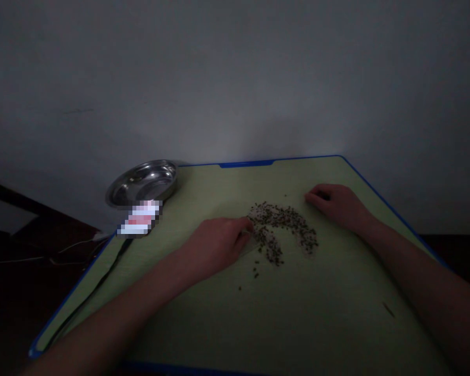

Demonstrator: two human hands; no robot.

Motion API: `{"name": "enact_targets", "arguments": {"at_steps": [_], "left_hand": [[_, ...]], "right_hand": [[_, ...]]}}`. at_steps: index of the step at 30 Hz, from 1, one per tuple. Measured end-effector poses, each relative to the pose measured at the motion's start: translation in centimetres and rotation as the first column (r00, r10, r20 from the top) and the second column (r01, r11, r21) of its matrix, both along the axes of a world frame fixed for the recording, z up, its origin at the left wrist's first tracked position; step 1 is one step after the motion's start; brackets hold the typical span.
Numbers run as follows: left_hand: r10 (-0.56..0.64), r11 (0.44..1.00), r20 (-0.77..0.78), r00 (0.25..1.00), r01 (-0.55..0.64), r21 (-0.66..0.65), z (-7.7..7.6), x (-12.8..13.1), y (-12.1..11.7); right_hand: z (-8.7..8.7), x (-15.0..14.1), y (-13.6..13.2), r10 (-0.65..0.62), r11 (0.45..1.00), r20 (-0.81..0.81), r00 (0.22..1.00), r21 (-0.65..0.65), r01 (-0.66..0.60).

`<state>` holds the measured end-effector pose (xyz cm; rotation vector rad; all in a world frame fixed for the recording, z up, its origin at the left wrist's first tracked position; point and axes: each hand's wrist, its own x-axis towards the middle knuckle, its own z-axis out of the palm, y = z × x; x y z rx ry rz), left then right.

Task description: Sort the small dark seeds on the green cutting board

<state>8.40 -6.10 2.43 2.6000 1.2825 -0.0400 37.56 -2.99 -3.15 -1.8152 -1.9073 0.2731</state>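
Note:
A loose, curved spread of small dark and whitish grains (pixel 280 216) lies on the pale green tabletop (pixel 203 334). At its left edge is my left hand (pixel 219 243), with thumb and fingers closed. A thin, clear-looking flat piece shows faintly by those fingertips, too dim to name. To the right of the grains and a little apart from them, my right hand (pixel 335 203) rests on the table. Its fingers are curled and the thumb meets the index fingertip. Anything pinched there is hidden or too small to see.
A shiny metal bowl (pixel 143 183) stands at the table's back left corner. In front of it lies a blurred-out bright phone-like screen (pixel 140 218) with a black cable (pixel 97 287). A thin sliver (pixel 388 309) lies at right. Behind the blue-edged table rises a wall (pixel 235 78).

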Motion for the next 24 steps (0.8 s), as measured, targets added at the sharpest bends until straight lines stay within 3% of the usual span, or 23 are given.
{"name": "enact_targets", "arguments": {"at_steps": [6, 24], "left_hand": [[-0.113, 0.99, 0.054, 0.992, 0.117, -0.079, 0.2, -0.8, -0.3], [-0.081, 0.992, 0.074, 0.994, 0.088, -0.092, 0.3, -1.6, -0.9]], "right_hand": [[0.1, -0.1, -0.1, -0.003, 1.0, -0.01, 1.0, -0.008, 0.003], [0.1, 0.0, -0.1, -0.007, 1.0, 0.005, 1.0, 0.006, 0.007]]}}
